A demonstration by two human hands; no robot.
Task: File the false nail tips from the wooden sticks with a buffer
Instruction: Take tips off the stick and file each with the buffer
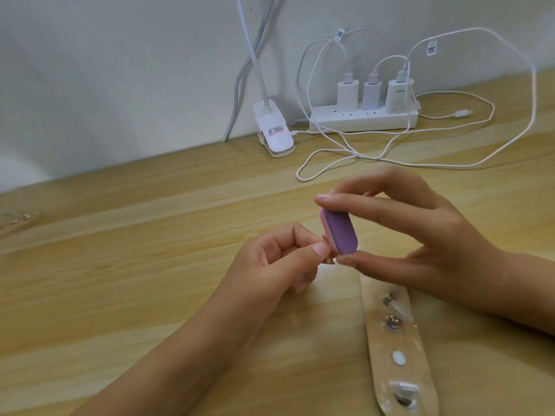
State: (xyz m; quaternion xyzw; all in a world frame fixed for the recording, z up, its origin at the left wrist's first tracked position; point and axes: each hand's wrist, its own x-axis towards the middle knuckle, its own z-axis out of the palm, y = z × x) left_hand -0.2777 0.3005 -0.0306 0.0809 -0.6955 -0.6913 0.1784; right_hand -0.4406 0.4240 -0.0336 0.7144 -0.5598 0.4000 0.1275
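Nearest item: wooden stick (399, 352), flat and pale, lying on the wooden table (150, 295) at lower right, running from under the right wrist towards the bottom edge. It carries several small mounts, some with clear false nail tips (401, 307) on them, one with a white oval pad; detail is blurred.

Left hand (276, 262): over the table centre, fingers curled in, thumb and forefinger pinched shut on a small nail tip (418, 257). Only a brownish sliver shows between the fingertips, touching the buffer's lower edge.

Right hand (411, 238): just right of the left hand, raised off the table. Forefinger on top and thumb below are closed on the ends of the buffer (431, 232), the other fingers spread loosely behind.

Buffer: short rounded block, purple face towards the camera, pink layer on its left side, held tilted between the two hands.

Far left edge: a second wooden stick (18, 220), partly out of view.

Back of table, by the wall: white clip lamp base (274, 132) with its neck rising out of frame; white power strip (363, 120) holding three white chargers (372, 94); white cables (420, 154) looping over the table.
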